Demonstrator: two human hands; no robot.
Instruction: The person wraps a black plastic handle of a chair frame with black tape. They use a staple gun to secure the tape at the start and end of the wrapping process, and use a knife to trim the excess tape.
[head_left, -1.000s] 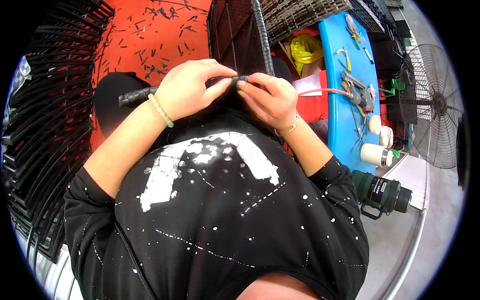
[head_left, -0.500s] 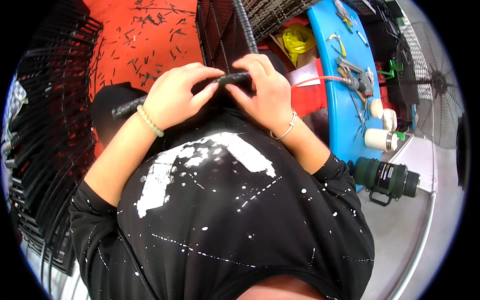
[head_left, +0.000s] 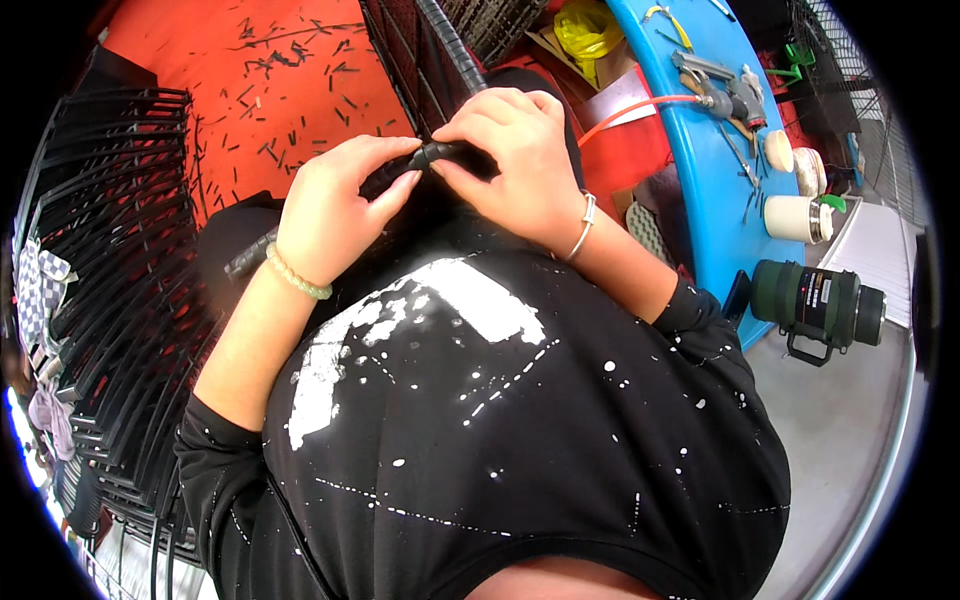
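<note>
Across my lap runs a black bar (head_left: 252,256) wrapped in dark strip, its ribbed left end showing beyond my left wrist. My left hand (head_left: 325,205) has thumb and fingers closed around the bar near its middle. Close beside it, my right hand (head_left: 520,165) pinches the same bar at a raised turn of black strip (head_left: 428,154). The fingertips of both hands nearly meet there. Behind my right hand rises a black mesh panel (head_left: 405,60) with a strip-wrapped edge (head_left: 450,45). My right palm hides the bar's right part.
Black metal frames (head_left: 130,260) stand stacked at my left. Dark offcuts (head_left: 290,60) litter the red floor (head_left: 200,50). On the right, a blue table (head_left: 660,90) bears an air tool (head_left: 740,100) with an orange hose (head_left: 635,110), a white cup (head_left: 795,218) and a large green-black camera lens (head_left: 815,305) at its near end.
My view has swung, shifting the table rightward in the picture. Both hands have come closer together on the bar, and the right fingers now pinch near the left fingertips.
</note>
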